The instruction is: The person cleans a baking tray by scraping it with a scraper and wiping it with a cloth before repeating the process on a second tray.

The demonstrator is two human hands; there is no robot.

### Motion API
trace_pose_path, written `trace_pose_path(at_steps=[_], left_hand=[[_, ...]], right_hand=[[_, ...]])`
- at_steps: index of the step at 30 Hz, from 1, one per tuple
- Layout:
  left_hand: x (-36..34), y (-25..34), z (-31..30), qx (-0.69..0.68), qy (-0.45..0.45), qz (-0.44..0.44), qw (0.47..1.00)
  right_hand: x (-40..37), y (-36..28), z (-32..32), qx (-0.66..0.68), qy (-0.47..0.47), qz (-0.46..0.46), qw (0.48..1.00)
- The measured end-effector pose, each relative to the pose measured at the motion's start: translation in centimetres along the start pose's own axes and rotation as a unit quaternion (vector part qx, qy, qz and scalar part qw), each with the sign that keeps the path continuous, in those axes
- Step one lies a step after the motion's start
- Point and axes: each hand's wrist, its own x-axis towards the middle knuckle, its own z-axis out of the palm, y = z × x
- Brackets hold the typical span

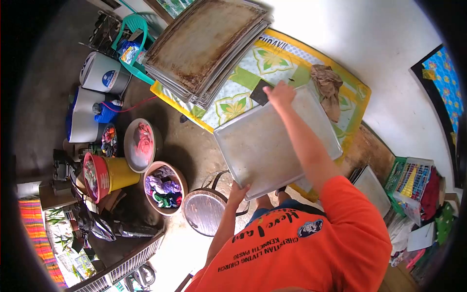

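Observation:
A large shallow metal baking tray [277, 141] rests on the patterned tablecloth, partly overhanging the table's near edge. My left hand [238, 193] is closed on its near left corner, thumb on the top side. At the tray's far edge, my right hand [281, 95] is closed, fingers against a dark flat square piece [260, 92]; I cannot make out its material. A tall stack of stained, rusty-edged baking trays [204, 44] stands on the table to the left. Beyond the tray, on the right, lies a crumpled brown cloth [327, 90].
On the floor to the left are a round lidded pot [204, 211], a basin of clothes [165, 187], a basin with pink cloth [141, 146] and a yellow bucket [121, 175]. A green chair [136, 44] stands behind them. Baskets [411, 187] sit at the right by the wall.

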Motion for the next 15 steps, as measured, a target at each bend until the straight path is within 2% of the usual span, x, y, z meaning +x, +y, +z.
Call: trace_pose_path(at_steps=[2, 5, 8, 11, 14, 15], left_hand=[[0.0, 0.3, 1.5, 0.01, 0.007, -0.006, 1.0], [0.0, 0.1, 1.7, 0.024, 0.009, -0.031, 0.999], [0.5, -1.1, 1.6, 0.016, 0.009, -0.034, 0.999], [0.6, -0.7, 1.5, 0.025, 0.0, -0.062, 0.998], [1.2, -1.7, 1.3, 0.022, -0.021, -0.037, 0.999], [1.0, -1.2, 1.3, 0.023, -0.028, -0.036, 0.999]], right_hand=[[0.0, -1.6, 1.9, -0.029, 0.041, 0.019, 0.999], [0.5, -3.5, 3.4, -0.053, 0.045, 0.04, 0.997], [1.2, -3.7, 2.8, 0.001, -0.019, 0.048, 0.999], [1.6, -3.5, 2.8, 0.05, -0.015, 0.044, 0.998], [3.3, -1.8, 4.7, 0.185, 0.005, -0.054, 0.981], [3.5, -1.8, 4.7, 0.238, 0.045, -0.075, 0.967]])
